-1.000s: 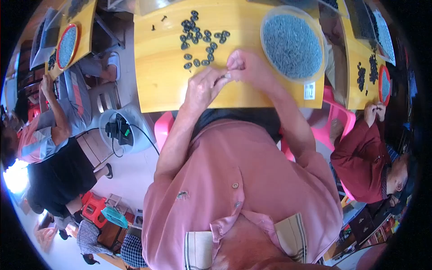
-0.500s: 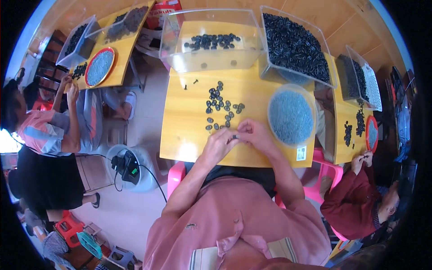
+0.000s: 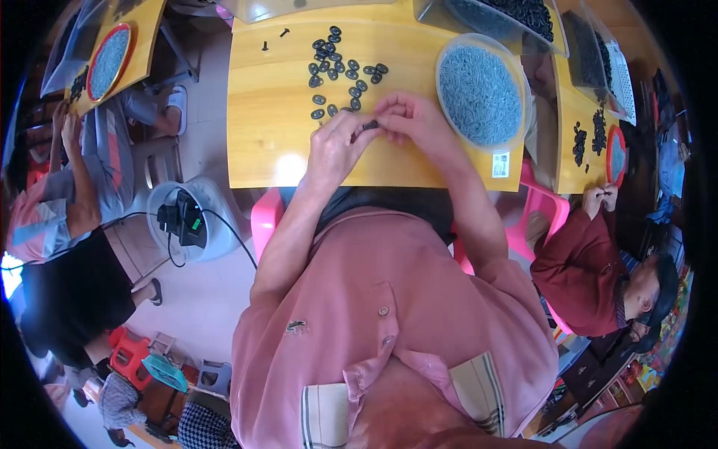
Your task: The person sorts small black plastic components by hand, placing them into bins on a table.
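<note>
My left hand (image 3: 334, 148) pinches a small black piece (image 3: 370, 125) between thumb and fingers, above the near part of the yellow table (image 3: 263, 150). Close against it, my right hand (image 3: 413, 123) has its thumb and forefinger pressed together; whatever they grip is too small to make out. Several small black oval pieces (image 3: 331, 66) lie loosely scattered just beyond my hands, some partly hidden by the left one. To the right stands a round clear tub (image 3: 443, 112) full of thin silvery screws or pins (image 3: 481, 90).
Two dark screws (image 3: 265, 46) lie at the table's far left. Clear plastic bins (image 3: 449, 22) stand along the far edge, the right one heaped with black parts. Co-workers sit at side tables left and right. A white bucket (image 3: 161, 224) with black devices stands on the floor.
The whole view has tilted downward, so the table sits higher in the picture. My hands stay together over the same spot, with the black piece now showing more between the left fingertips.
</note>
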Motion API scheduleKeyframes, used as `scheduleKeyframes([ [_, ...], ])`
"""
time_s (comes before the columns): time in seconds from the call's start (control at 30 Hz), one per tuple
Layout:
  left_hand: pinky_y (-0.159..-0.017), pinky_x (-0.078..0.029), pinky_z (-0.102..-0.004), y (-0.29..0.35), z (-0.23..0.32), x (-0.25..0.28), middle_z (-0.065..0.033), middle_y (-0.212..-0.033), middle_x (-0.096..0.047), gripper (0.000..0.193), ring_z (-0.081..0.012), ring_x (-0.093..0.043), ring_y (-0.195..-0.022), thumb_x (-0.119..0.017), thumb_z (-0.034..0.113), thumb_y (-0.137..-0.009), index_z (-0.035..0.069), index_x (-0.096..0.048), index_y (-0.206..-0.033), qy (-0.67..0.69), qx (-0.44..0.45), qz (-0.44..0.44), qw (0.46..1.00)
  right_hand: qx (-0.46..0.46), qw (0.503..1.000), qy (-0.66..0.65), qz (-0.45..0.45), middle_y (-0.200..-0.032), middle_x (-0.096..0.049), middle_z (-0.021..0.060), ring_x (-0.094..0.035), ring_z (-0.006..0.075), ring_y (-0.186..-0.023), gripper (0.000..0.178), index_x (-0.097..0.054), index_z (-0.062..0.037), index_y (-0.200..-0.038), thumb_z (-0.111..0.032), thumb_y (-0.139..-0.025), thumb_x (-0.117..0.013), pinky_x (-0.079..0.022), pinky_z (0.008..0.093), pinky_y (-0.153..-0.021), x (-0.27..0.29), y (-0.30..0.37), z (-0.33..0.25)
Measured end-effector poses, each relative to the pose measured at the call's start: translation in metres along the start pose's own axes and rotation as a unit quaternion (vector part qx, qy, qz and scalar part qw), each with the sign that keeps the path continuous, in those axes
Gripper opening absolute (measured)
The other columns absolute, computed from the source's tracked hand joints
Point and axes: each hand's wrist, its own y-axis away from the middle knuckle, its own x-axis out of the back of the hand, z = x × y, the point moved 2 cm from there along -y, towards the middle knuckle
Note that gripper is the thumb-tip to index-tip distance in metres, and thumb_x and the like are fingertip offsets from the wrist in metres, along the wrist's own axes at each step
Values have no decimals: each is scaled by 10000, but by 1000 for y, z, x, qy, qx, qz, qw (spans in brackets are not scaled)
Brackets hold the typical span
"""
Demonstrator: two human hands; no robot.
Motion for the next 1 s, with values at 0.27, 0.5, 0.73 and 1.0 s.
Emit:
scheduleKeyframes([
  [0.27, -571, -487, -274, 3, 9, 0, -44, -685, -598, 331, -137, -569, -599, -813, 96, -720, 47, -690, -1024, 8, 18, -9, 1000, 58, 997, 45, 24, -781, -646, 21, -588, 71, -660, 172, -614, -34, -998, -94, -847, -670, -453, 211, -558, -1, 4, -4],
  [0.5, -581, -457, -222, 12, -18, 1, -19, -697, -610, 204, -62, -530, -616, -745, 71, -823, 3, -671, -1000, 160, 152, 49, 974, 252, 957, 69, 125, -859, -657, 32, -630, 94, -761, 202, -622, -10, -1024, -53, -837, -686, -509, 228, -673, 3, -22, -98],
  [0.73, -533, -408, -215, 9, -20, 12, -23, -662, -599, 221, -67, -519, -574, -620, 129, -938, -5, -627, -762, 327, 176, 144, 917, 362, 922, 23, 132, -908, -678, 52, -641, 94, -849, 213, -648, 0, -1043, -69, -844, -677, -511, 226, -757, -9, -31, -141],
  [1.0, -520, -382, -241, 10, -25, 21, -62, -621, -534, 453, -123, -495, -542, -418, 315, -1040, 36, -503, -693, 424, 167, 252, 853, 212, 869, 427, 133, -801, -647, 106, -623, 226, -710, 109, -662, -26, -899, -100, -824, -634, -488, 326, -663, -3, -35, -28],
])
